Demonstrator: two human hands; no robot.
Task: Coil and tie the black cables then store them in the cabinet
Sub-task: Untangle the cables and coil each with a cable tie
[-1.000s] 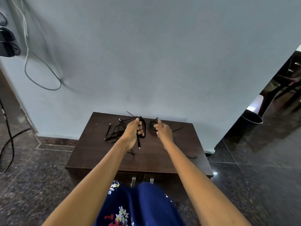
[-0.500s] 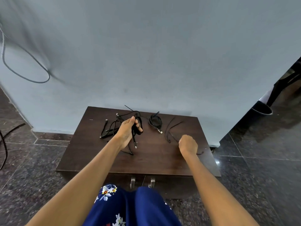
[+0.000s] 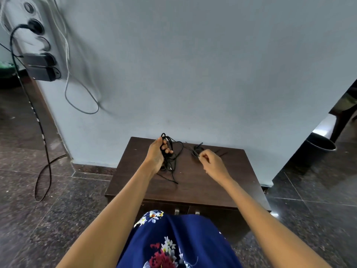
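Pale grey wall [image 3: 193,64] fills most of what we see, and against its foot stands a low dark wooden cabinet [image 3: 222,182] on a speckled dark stone floor [image 3: 58,219]. We see two metal door handles [image 3: 186,211] side by side just under the front edge of the cabinet top. Our left hand [image 3: 157,155] is raised over the back left part of the top, fingers curled round a bundle of black cable loops [image 3: 170,149]; loose strands hang from the hand and trail onto the wood, one end reaching toward the front. Our right hand [image 3: 211,163] is over the middle of the top, its thumb and forefinger pinched together on something thin and dark, most likely a cable tie, though it is too small for us to be sure. Just beyond its fingertips lies a small coiled black cable [image 3: 197,149] near the back edge, with thin black ties [image 3: 222,152] lying on the wood to its right. On the wall at upper left hangs a white power strip [image 3: 32,31] with black plugs, a grey cord [image 3: 81,101] looping below it. At far right a dark bin [image 3: 320,146] stands on the floor. Blue floral fabric [image 3: 173,244] covers our lap.
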